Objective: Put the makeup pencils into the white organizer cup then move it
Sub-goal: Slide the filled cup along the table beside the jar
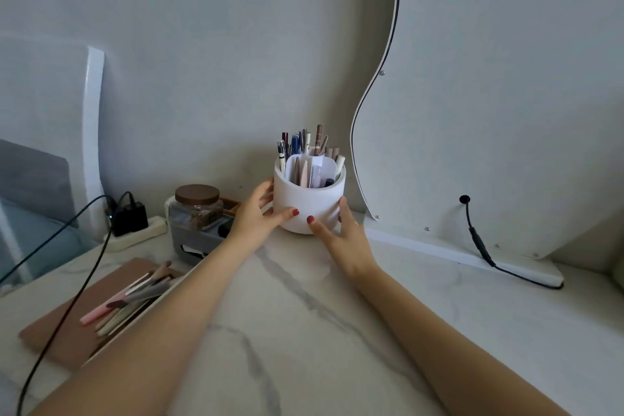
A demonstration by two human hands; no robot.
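Note:
The white organizer cup [309, 201] stands near the back of the marble table [304, 331], close to the wall. Several makeup pencils [309, 149] stick upright out of its compartments. My left hand [258, 214] clasps the cup's left side, thumb on the front. My right hand [341, 236] clasps its right side, thumb also on the front. The cup's base is partly hidden by my fingers, so I cannot tell whether it rests on the table or is just lifted.
A wavy-edged mirror [489, 111] on a white base with a black cable stands right of the cup. To the left are a brown-lidded jar [197, 208] on a grey box, a power strip with charger [130, 218], and a brown tray of brushes [128, 294].

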